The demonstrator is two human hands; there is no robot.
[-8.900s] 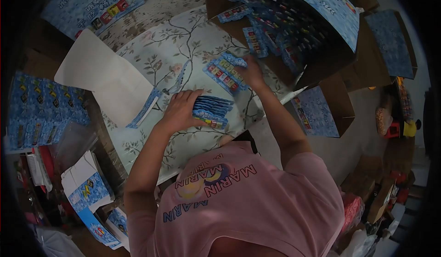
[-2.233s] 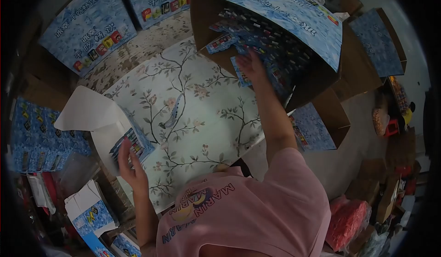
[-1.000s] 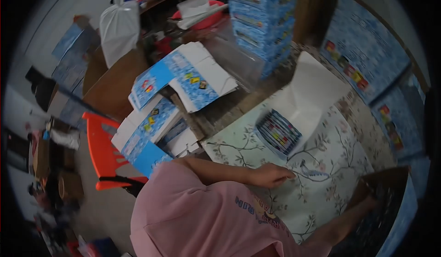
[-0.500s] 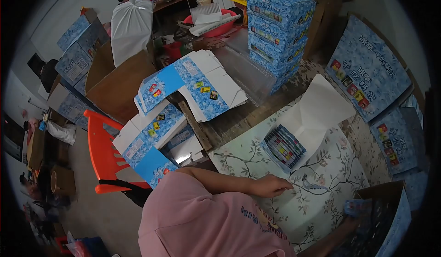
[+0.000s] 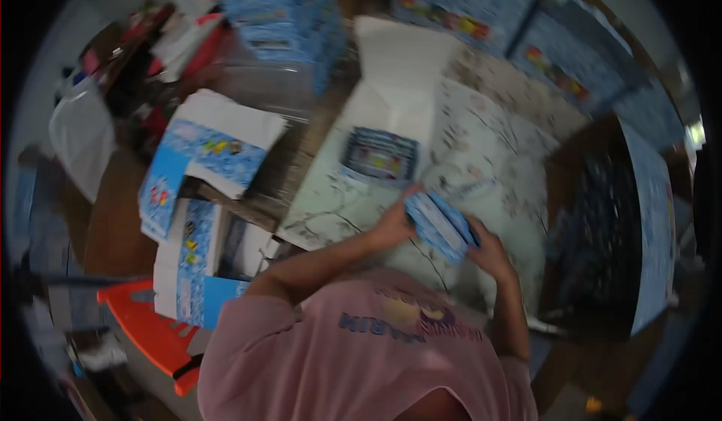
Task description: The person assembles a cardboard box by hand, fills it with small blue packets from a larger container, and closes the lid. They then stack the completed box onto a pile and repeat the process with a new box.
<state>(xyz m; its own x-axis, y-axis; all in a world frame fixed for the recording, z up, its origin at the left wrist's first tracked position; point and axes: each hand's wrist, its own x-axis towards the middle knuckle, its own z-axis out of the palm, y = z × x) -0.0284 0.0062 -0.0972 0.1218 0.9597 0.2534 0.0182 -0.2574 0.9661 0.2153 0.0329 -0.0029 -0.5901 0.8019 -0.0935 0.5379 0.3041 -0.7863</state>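
Between both hands, above the table, I hold a blue patterned packet with a pale strip across it; blur hides whether it is one packet or a small stack. My left hand is closed on its left end, while my right hand grips the right end. Just beyond my left hand stands an open carton with its white lid raised. A row of dark packets with coloured fronts fills its near part.
A flowered cloth covers the table. At right is a large cardboard box full of dark packets. Flattened blue-and-white cartons lie at left, near an orange chair. Stacked blue boxes stand behind.
My right hand has come out of the large box to the table's middle with the blue packet. My left hand has taken hold of it too. The view has swung right and down.
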